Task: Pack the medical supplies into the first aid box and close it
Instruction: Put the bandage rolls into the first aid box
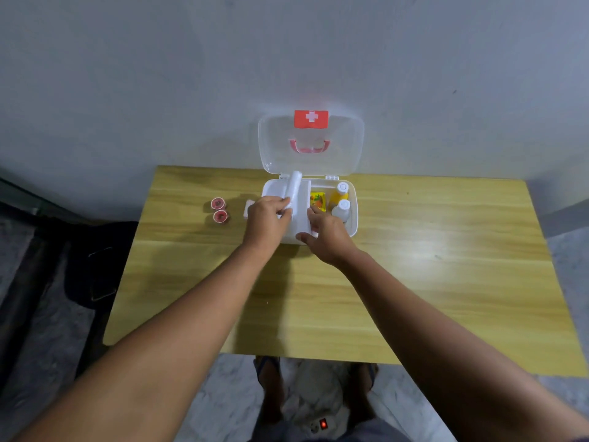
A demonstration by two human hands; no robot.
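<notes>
A plain room in a home, by the look of it — nothing marks it as a workplace.

A small wood-grain table point(414, 282) stands against a bare grey wall point(159, 74); near, a marbled tile floor point(223, 393) holds a power strip point(318, 425) with a lit red switch, and dark clothing point(98, 260) lies left.

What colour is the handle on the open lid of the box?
Pink; the handle shows through the clear lid in the head view.
</notes>
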